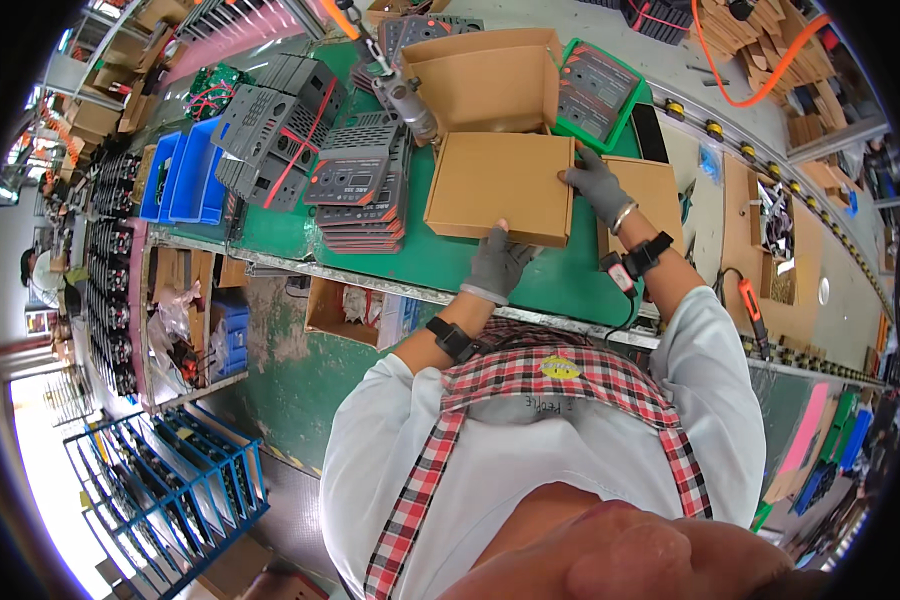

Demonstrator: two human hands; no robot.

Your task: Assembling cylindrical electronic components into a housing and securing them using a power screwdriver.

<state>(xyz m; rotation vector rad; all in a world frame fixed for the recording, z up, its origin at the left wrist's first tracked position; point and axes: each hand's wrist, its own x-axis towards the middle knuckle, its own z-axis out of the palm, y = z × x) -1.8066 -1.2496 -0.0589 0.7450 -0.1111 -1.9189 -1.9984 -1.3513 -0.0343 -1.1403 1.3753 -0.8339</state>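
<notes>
A flat brown cardboard box (498,184) lies on the green work mat in front of me. My left hand (500,264), in a grey glove, grips its near edge with the thumb on top. My right hand (598,188), gloved alike, holds the box's right edge near the far corner. Directly behind stands an upright open piece of cardboard (482,78); whether it joins the box I cannot tell. Under my right wrist lies another flat piece of cardboard (642,198). Left of the box sit stacked grey panels with red stripes (355,180).
A green tray (638,92) with a grey panel stands at the back right. Farther left are large grey housings (275,130) and blue bins (198,175). A metal power screwdriver (407,105) hangs behind the panels. At right, an orange-handled tool (752,305) lies near the bench edge.
</notes>
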